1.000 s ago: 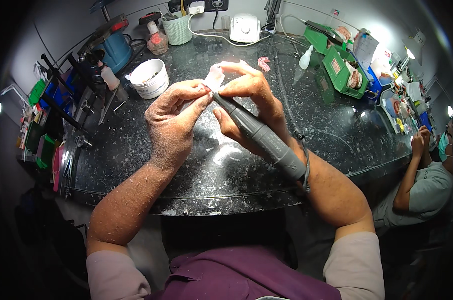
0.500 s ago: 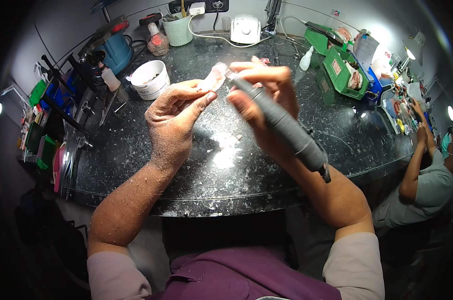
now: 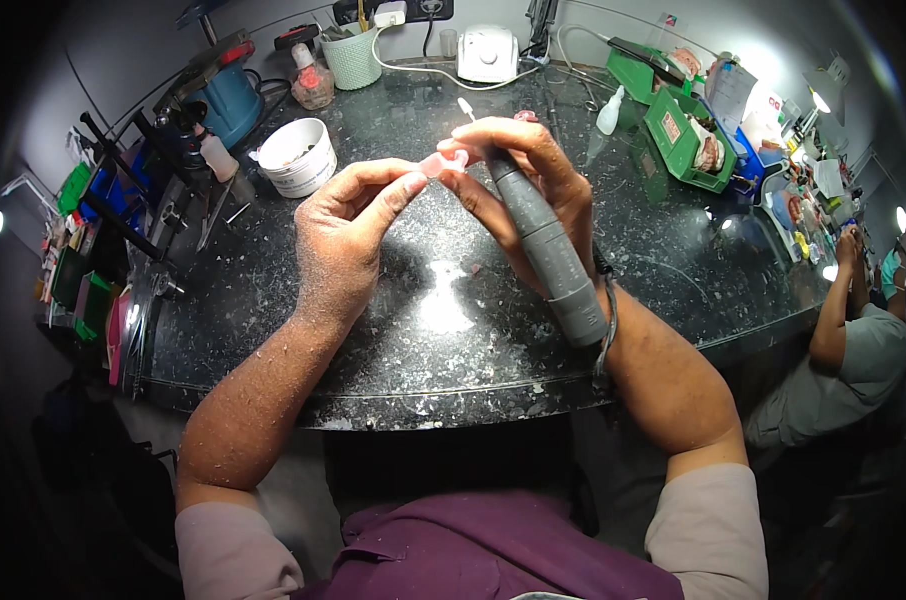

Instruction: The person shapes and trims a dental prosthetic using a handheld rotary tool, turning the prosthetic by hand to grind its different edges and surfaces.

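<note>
A small curved pink denture base (image 3: 436, 165) is pinched between the thumb and fingers of my left hand (image 3: 343, 225). White dust coats that hand and forearm. My right hand (image 3: 548, 180) grips a grey rotary handpiece (image 3: 548, 250), its cable end slanting toward my right forearm. The thumb and a finger of this hand also touch the right end of the pink piece. Past my right fingers, the pale bur (image 3: 465, 106) points away, apart from the denture base. My fingers hide part of the piece's edge.
Dust and shavings speckle the black worktop (image 3: 423, 370). A white tub (image 3: 298, 160) stands beyond my left hand, near a pink-and-clear bottle (image 3: 313, 80). A white control box (image 3: 487, 55) sits at the back. Green trays (image 3: 688, 140) hold dental models at right; another person (image 3: 863, 350) sits there.
The bur has come away from the pink piece and now points away. My right hand has turned the handpiece steeper, and its fingers have come onto the piece, which has tilted lower.
</note>
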### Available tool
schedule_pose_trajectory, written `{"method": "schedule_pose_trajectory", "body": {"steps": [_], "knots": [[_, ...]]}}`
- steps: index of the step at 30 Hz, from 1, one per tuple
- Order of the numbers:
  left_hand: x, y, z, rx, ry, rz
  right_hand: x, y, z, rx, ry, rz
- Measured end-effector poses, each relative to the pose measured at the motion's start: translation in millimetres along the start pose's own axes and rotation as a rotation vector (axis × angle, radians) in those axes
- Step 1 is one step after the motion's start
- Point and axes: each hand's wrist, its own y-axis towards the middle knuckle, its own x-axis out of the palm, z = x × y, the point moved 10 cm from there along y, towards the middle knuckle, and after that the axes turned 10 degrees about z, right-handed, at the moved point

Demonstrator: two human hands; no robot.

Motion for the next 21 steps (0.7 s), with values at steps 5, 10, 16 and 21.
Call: {"method": "schedule_pose_trajectory", "body": {"steps": [5, 10, 16, 21], "knots": [[8, -3, 0, 0.016, 0.164, -0.039, 0, -2, -2, -0.068, -0.08, -0.043], [24, -7, -15, -0.185, 0.1, -0.272, -4, -5, 27, 0.279, 0.056, 0.022], [23, -4, -18, -0.238, -0.034, -0.365, 1, -6, 31, 0.335, 0.069, 0.028], [10, 10, 1, -0.037, 0.103, -0.252, -5, -3, 36, 0.341, 0.189, 0.054]]}}
